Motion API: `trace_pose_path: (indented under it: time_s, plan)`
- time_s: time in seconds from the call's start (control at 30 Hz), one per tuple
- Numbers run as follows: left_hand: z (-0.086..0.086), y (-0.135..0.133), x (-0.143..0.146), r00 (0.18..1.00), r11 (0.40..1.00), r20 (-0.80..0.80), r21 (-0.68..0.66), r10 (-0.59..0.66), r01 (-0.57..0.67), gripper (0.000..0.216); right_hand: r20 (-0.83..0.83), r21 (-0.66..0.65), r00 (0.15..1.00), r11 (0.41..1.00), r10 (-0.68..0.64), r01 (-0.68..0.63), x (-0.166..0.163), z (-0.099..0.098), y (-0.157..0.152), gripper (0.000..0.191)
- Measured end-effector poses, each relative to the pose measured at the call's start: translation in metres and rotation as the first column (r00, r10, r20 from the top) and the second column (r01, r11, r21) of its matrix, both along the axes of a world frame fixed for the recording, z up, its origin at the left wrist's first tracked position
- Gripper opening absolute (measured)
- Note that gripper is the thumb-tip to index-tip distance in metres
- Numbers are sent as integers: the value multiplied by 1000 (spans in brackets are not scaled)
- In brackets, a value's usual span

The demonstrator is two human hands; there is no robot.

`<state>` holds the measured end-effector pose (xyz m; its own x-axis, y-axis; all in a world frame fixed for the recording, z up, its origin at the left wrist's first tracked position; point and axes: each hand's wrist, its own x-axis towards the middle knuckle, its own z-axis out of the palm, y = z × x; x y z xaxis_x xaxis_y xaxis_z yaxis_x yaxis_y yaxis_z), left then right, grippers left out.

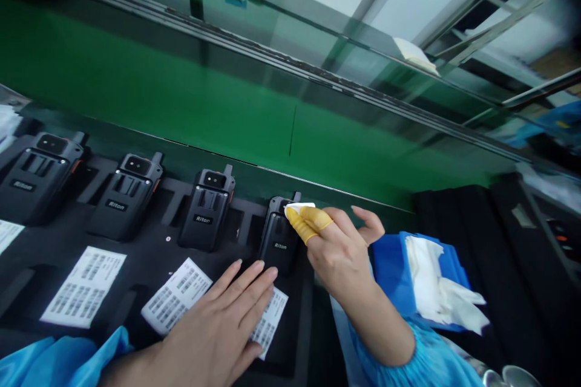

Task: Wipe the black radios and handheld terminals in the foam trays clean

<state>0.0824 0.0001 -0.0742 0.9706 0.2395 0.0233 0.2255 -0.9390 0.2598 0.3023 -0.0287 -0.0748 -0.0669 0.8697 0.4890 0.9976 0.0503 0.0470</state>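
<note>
My right hand (338, 248), with yellow finger cots on two fingers, pinches a small white wipe (305, 205). The wipe is pressed against the top of the rightmost black Riton handset (276, 246), covering part of its camera area. Fingers stretched out flat, my left hand (222, 320) rests over the black foam tray (149, 272), just below that handset. It partly covers a white barcode label sheet (272, 320) and reaches the edge of another label sheet (179, 293). Left of these, another handset (206, 211) lies back up in its slot.
More Riton handsets (124, 199) sit in the tray to the left, with a barcode sheet (84, 287) below. At right, a blue packet (394, 266) holds white wipes (431, 278). Black cases (472, 236) stand beyond it. A glass shelf (318, 18) runs above the green back panel (227, 109).
</note>
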Motion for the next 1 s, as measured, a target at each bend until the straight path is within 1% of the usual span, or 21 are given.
trace_pose_path:
  time_s: [0.13,0.27,0.33,0.43,0.5,0.6,0.83,1.0]
  plan:
    - [-1,0,-1,1000,1000,3,22,-3,3,56,24,17,999,1000,-21,21,8,-2,-7,34]
    - [-2,-1,0,1000,1000,9,16,1,-2,58,62,80,993,992,-102,97,12,2,-6,29]
    - [-2,0,0,1000,1000,0,4,1,-1,57,74,128,989,984,-132,122,5,5,1,27]
    - [-3,0,0,1000,1000,-11,-8,2,-2,55,110,173,988,981,-112,92,-13,7,13,26]
    - [-3,1,0,1000,1000,2,-8,5,-5,53,124,183,988,981,-89,65,-22,6,21,27]
    - [-4,1,-1,1000,1000,30,5,3,-4,53,123,179,988,981,-98,75,-27,5,24,28]
    - [-2,1,-1,1000,1000,-19,15,-9,9,57,110,178,978,971,-178,157,-17,3,11,29]
    - [-3,0,0,1000,1000,4,15,-7,6,59,129,167,961,961,-244,221,-10,6,4,24]
